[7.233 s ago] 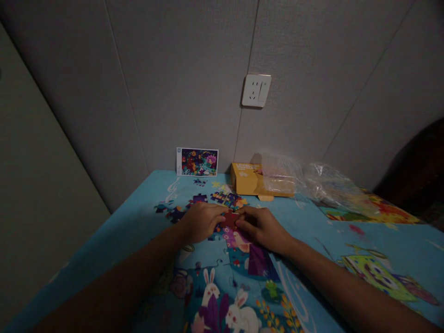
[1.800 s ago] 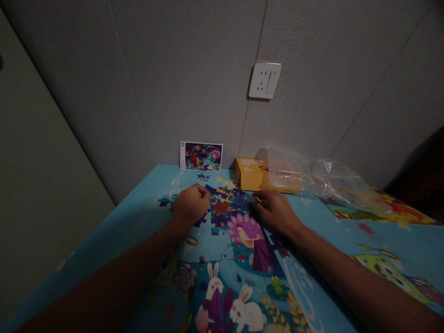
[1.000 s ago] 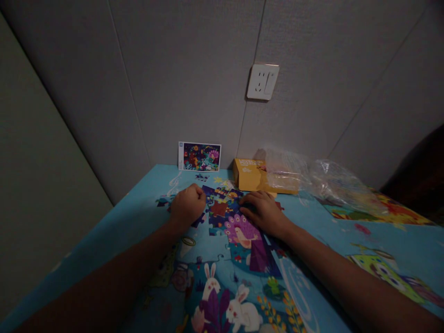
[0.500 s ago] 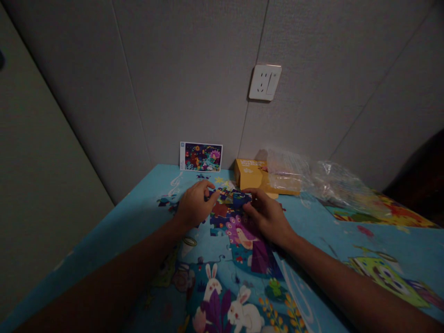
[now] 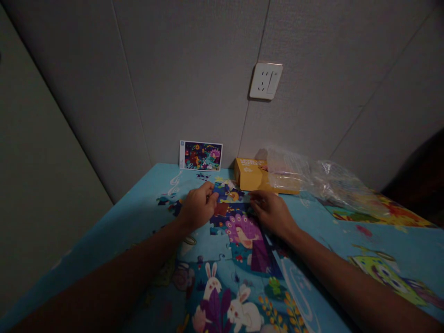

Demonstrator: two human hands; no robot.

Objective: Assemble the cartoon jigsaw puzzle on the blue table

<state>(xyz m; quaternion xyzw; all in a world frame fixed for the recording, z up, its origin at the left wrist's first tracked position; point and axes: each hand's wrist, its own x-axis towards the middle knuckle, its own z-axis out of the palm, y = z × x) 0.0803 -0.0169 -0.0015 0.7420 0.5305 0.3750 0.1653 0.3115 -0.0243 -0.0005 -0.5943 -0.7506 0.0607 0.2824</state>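
Note:
My left hand (image 5: 198, 206) pinches the left edge of several joined puzzle pieces (image 5: 229, 191), which show blue, yellow and an orange round shape. They sit at the top of a partly assembled jigsaw puzzle (image 5: 243, 233) with a pink peacock and white rabbits. Just right of these pieces is my right hand (image 5: 272, 212), apart from them, its fingers curled in; whatever lies between its fingertips is hidden. Loose puzzle pieces (image 5: 167, 199) lie left of my left hand, and another piece (image 5: 202, 176) lies farther back.
A picture card (image 5: 201, 156) leans on the wall, showing the colourful scene. Beside it stands a yellow box (image 5: 251, 175), partly under clear plastic bags (image 5: 343, 182). A blue cartoon-print cover (image 5: 333, 259) lies over the table. A wall socket (image 5: 266, 81) is above.
My right hand has let go of the joined pieces and drawn slightly right. More of the orange round shape now shows. My left hand stays at their left edge.

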